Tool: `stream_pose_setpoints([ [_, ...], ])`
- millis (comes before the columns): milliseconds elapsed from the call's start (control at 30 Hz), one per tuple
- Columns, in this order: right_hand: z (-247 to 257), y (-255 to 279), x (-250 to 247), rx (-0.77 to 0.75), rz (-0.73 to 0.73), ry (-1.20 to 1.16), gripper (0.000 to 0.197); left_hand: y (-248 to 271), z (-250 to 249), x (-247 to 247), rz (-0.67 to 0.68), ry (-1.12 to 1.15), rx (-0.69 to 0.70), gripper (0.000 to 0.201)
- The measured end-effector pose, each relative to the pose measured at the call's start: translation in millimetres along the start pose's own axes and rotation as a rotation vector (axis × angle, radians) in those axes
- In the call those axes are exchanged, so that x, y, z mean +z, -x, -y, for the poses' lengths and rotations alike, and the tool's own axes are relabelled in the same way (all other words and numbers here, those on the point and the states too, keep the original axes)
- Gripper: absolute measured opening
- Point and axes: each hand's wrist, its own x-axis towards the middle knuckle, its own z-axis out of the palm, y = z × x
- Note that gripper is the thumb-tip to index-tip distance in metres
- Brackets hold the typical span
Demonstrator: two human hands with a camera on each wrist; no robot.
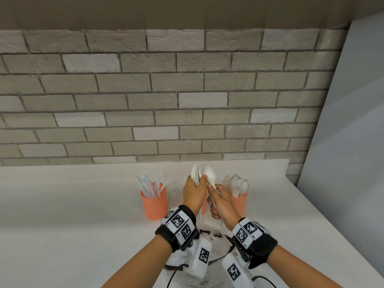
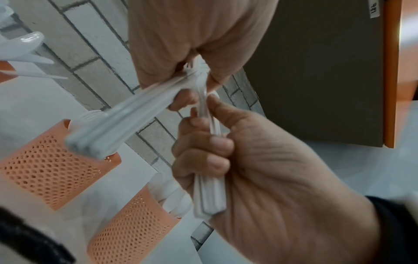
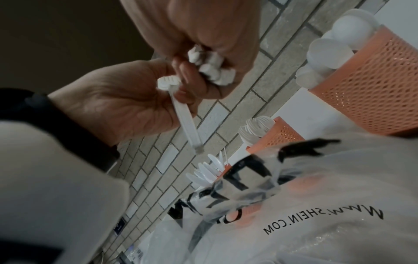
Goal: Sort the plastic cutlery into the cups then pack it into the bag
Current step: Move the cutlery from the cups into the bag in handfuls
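Over the white counter my left hand (image 1: 194,191) grips a bunch of white forks (image 1: 194,172), tines up. Touching it, my right hand (image 1: 219,201) grips a bundle of white handles (image 2: 210,194) topped by a spoon bowl (image 1: 209,172). The two bundles cross at my fingers. Three orange mesh cups stand behind: one with knives (image 1: 154,204) on the left, one (image 1: 204,206) mostly hidden behind my hands, one with spoons (image 1: 240,202) on the right. The clear printed plastic bag (image 1: 214,240) lies under my wrists, also below my right wrist (image 3: 316,205).
A grey brick wall (image 1: 187,100) backs the counter (image 1: 72,215). The counter's right edge runs diagonally toward me, with a pale grey panel (image 1: 353,121) beyond it. Cables from the wrist cameras trail across the bag.
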Motion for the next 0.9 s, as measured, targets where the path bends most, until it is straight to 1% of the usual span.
stream_pose_setpoints([
  [67, -0.6, -0.2, 2.5, -0.018, -0.006, 0.016, 0.024, 0.8, -1.1, 1.7, -0.004, 0.019, -0.014, 0.038],
  [133, -0.8, -0.8, 4.5, -0.035, -0.019, 0.044, 0.024, 2.0, -4.3, 2.2, -0.027, 0.045, -0.023, 0.037],
  [233, -0.6, -2.1, 2.7, -0.046, -0.057, 0.128, 0.025, 0.9, -8.6, -2.2, -0.080, 0.113, -0.003, 0.023],
  [300, -1.6, -2.7, -1.0, -0.046, -0.085, 0.168, 0.029, -0.5, -11.2, -7.7, -0.120, 0.132, 0.029, 0.021],
  [367, -1.4, -2.8, -5.3, -0.025, -0.083, 0.138, 0.031, -4.2, -10.2, -12.0, -0.136, 0.154, 0.058, 0.023],
  [467, 2.1, -1.8, -10.4, 0.072, -0.018, -0.005, 0.033, -5.9, -10.6, -14.2, -0.128, 0.143, 0.101, 0.017],
  [567, 7.8, -0.4, -14.0, 0.183, 0.065, -0.246, 0.034, -4.3, -11.7, -14.2, -0.090, 0.132, 0.072, 0.008],
  [667, 11.5, 0.3, -15.4, 0.235, 0.122, -0.406, 0.037, 0.7, -14.5, -13.7, -0.003, 0.124, 0.017, 0.008],
  [767, 12.6, 0.4, -16.4, 0.241, 0.163, -0.449, 0.040, 7.8, -15.8, -11.3, 0.077, 0.129, 0.015, 0.019],
  [900, 12.1, 2.1, -15.4, 0.186, 0.177, -0.357, 0.043, 11.0, -14.4, -5.9, 0.109, 0.101, 0.035, 0.033],
])
